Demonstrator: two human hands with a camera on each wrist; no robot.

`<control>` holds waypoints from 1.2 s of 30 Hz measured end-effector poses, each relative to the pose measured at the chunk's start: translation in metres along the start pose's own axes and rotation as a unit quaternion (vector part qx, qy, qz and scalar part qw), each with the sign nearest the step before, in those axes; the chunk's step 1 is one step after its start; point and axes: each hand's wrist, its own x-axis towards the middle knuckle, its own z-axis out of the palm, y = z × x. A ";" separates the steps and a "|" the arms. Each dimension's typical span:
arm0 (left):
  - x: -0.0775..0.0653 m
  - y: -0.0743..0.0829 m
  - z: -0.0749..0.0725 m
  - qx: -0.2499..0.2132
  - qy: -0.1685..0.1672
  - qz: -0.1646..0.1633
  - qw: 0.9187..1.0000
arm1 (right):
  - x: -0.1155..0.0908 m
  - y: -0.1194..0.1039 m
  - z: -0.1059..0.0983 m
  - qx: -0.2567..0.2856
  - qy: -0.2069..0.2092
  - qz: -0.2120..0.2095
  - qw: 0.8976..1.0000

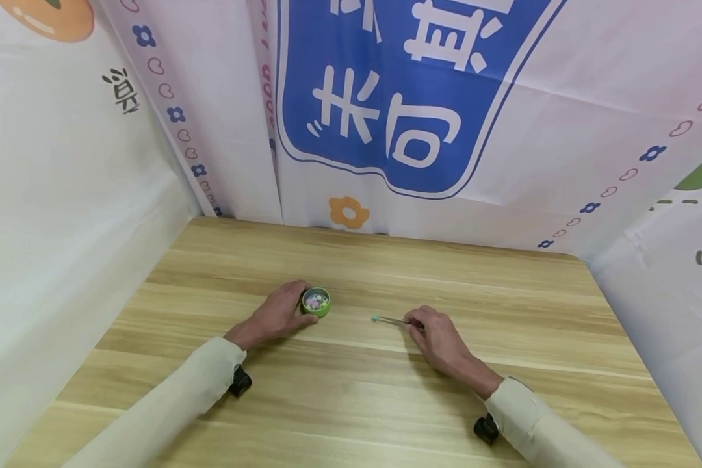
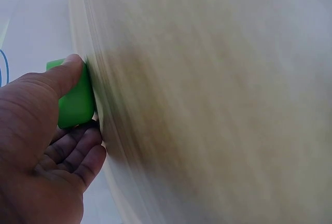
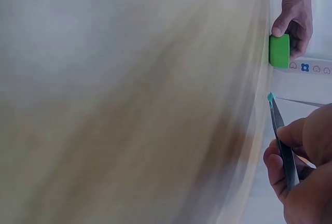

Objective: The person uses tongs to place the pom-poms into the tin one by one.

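Note:
A small round green tin [image 1: 322,313] stands on the wooden table with pastel beads [image 1: 316,301] inside. My left hand [image 1: 276,313] grips its side, the thumb along the near wall and the fingers curled behind it; in the left wrist view the thumb lies over the green wall [image 2: 78,102]. To the right, my right hand [image 1: 441,339] pinches metal tweezers [image 1: 393,320] between thumb and fingers. The tweezers point left toward the tin, and a turquoise bead [image 1: 375,318] sits at their tips, close to the tabletop. The right wrist view shows the bead [image 3: 270,97] at the tips too.
The wood-grain table [image 1: 351,403] reaches back to a printed cloth wall [image 1: 480,221], with white cloth on the left [image 1: 64,227] and right [image 1: 649,279] sides. Black wrist cameras hang under both cuffs.

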 end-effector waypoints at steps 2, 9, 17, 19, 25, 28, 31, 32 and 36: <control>0.000 0.000 0.000 0.001 0.000 0.000 1.000 | 0.002 -0.001 0.000 0.005 0.000 0.000 1.000; 0.000 0.000 0.000 -0.001 0.002 0.002 1.000 | 0.010 -0.009 0.002 0.018 -0.001 0.000 1.000; 0.001 -0.001 0.000 0.001 0.002 0.005 1.000 | 0.019 -0.020 0.007 0.017 -0.005 -0.009 1.000; 0.001 -0.001 0.000 0.000 0.002 0.005 1.000 | 0.021 -0.022 0.008 0.019 -0.007 -0.007 1.000; 0.000 0.000 0.000 0.002 0.003 0.007 1.000 | 0.028 -0.028 0.012 0.022 -0.010 -0.010 1.000; 0.000 0.000 -0.001 0.004 0.004 0.009 1.000 | 0.032 -0.032 0.014 0.024 -0.012 -0.016 1.000; 0.000 0.000 -0.001 0.003 0.003 0.010 1.000 | 0.035 -0.036 0.017 0.027 -0.012 -0.020 0.999; 0.000 0.000 -0.001 0.001 0.003 0.010 1.000 | 0.037 -0.037 0.018 0.028 -0.013 -0.020 0.999; 0.000 -0.001 0.000 0.000 0.005 0.013 1.000 | 0.041 -0.043 0.022 0.039 -0.013 -0.023 0.999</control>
